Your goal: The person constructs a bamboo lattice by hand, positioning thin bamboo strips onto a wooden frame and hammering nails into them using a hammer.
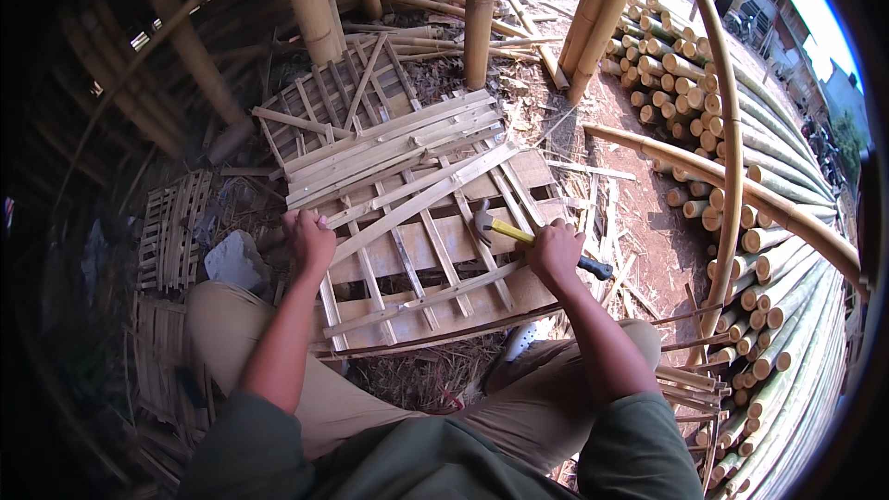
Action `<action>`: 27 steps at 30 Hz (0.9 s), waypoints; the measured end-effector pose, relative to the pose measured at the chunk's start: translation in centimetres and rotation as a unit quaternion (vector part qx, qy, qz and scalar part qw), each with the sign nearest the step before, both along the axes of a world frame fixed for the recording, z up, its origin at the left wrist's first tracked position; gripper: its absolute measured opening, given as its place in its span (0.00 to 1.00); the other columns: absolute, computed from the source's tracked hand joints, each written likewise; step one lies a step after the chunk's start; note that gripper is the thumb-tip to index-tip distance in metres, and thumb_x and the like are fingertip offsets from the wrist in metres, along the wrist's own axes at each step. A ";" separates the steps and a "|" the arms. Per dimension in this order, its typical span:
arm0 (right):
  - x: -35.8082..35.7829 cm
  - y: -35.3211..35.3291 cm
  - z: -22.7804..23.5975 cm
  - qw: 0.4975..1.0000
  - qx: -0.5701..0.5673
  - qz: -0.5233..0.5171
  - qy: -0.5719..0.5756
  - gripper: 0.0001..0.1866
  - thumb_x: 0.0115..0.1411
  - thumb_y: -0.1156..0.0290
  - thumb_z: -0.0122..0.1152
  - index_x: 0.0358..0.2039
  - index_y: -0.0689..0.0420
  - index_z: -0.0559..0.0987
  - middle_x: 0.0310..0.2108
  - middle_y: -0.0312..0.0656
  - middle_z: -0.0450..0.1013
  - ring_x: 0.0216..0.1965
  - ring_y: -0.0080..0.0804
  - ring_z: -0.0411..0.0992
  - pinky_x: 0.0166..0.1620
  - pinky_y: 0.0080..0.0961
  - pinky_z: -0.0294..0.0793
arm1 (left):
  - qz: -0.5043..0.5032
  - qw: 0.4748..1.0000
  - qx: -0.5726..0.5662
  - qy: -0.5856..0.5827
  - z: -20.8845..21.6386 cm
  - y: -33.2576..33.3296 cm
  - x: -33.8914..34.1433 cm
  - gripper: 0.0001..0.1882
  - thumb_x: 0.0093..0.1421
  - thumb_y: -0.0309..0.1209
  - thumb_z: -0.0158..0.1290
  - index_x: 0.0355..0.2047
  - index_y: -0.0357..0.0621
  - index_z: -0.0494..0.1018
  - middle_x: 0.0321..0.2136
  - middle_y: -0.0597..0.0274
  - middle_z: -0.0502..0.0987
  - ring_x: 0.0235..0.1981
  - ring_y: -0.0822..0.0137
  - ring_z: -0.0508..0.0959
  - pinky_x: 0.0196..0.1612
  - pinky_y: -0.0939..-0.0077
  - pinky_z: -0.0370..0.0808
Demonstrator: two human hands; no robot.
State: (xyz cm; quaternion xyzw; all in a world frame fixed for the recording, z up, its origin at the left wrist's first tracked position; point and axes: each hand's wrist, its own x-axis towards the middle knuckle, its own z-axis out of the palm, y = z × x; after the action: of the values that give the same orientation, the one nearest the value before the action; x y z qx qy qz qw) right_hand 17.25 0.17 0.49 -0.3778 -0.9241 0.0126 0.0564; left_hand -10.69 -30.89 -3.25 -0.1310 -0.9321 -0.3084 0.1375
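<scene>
Nearest the camera, a dark green shirt (417,463) is worn above khaki trousers (528,415). At the right, bamboo poles (778,338) are stacked. Beyond the knees the slatted panel (426,298) is laid, crossed by a pale diagonal strip (421,206). Over its right part the hammer (505,228) is held — its handle wrapped by the fingers of the right hand (556,253). The left hand (312,239) is placed by the strips' left ends, fingers curled; whether anything is gripped cannot be told. For clean blows, the strip should be pinned flat, the left fingers held clear, and the handle gripped nearer its black end.
</scene>
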 end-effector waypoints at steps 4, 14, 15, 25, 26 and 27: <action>-0.5 0.0 0.8 0.999 -0.003 -0.010 -0.030 0.18 0.46 0.52 0.68 0.26 0.55 0.83 0.38 0.43 0.71 0.43 0.40 0.69 0.45 0.44 0.62 | -0.037 0.995 -0.016 0.092 3.2 1.6 1.9 0.06 0.52 0.25 0.58 0.28 0.44 0.70 0.37 0.58 0.69 0.44 0.54 0.69 0.47 0.63 0.66; -2.9 -0.1 1.8 1.000 0.008 -0.005 -0.010 0.16 0.48 0.57 0.66 0.24 0.58 0.82 0.41 0.42 0.70 0.47 0.43 0.66 0.44 0.47 0.63 | -0.353 0.926 0.052 -0.122 5.9 5.9 6.3 0.08 0.45 0.24 0.63 0.28 0.41 0.80 0.29 0.57 0.78 0.37 0.58 0.78 0.43 0.66 0.73; -3.2 -0.3 2.4 1.000 0.004 0.002 -0.002 0.14 0.48 0.58 0.66 0.24 0.58 0.82 0.41 0.42 0.70 0.47 0.42 0.66 0.44 0.47 0.63 | -0.352 0.926 0.050 -0.124 5.7 6.2 6.7 0.08 0.45 0.24 0.63 0.28 0.41 0.80 0.29 0.57 0.78 0.37 0.58 0.78 0.43 0.66 0.73; -4.8 0.7 3.0 0.999 0.030 0.000 0.042 0.15 0.47 0.56 0.68 0.23 0.56 0.83 0.40 0.42 0.71 0.46 0.41 0.67 0.43 0.47 0.64 | -0.423 0.906 -0.028 0.015 4.4 8.6 8.4 0.02 0.45 0.29 0.63 0.23 0.50 0.81 0.24 0.69 0.78 0.40 0.67 0.73 0.45 0.65 0.61; -5.0 0.7 3.2 0.999 0.029 -0.010 0.039 0.16 0.47 0.54 0.68 0.23 0.56 0.83 0.40 0.42 0.71 0.46 0.40 0.67 0.43 0.46 0.64 | -0.416 0.908 -0.046 0.009 4.4 8.6 8.5 0.02 0.45 0.29 0.63 0.23 0.50 0.81 0.24 0.69 0.78 0.40 0.67 0.73 0.45 0.65 0.61; -5.1 0.8 3.4 0.999 0.027 -0.011 0.038 0.16 0.47 0.54 0.68 0.23 0.56 0.83 0.40 0.42 0.71 0.46 0.40 0.67 0.43 0.46 0.64 | -0.410 0.910 -0.063 0.004 4.6 8.6 8.6 0.03 0.46 0.29 0.63 0.23 0.50 0.81 0.24 0.69 0.78 0.39 0.68 0.73 0.45 0.64 0.60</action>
State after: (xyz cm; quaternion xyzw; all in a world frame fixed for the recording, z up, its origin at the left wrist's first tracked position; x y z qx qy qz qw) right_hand 12.13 0.98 3.88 -0.3855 -0.9171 0.0014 0.1016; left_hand -2.12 -22.28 1.32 -0.5113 -0.8133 -0.2776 -0.0055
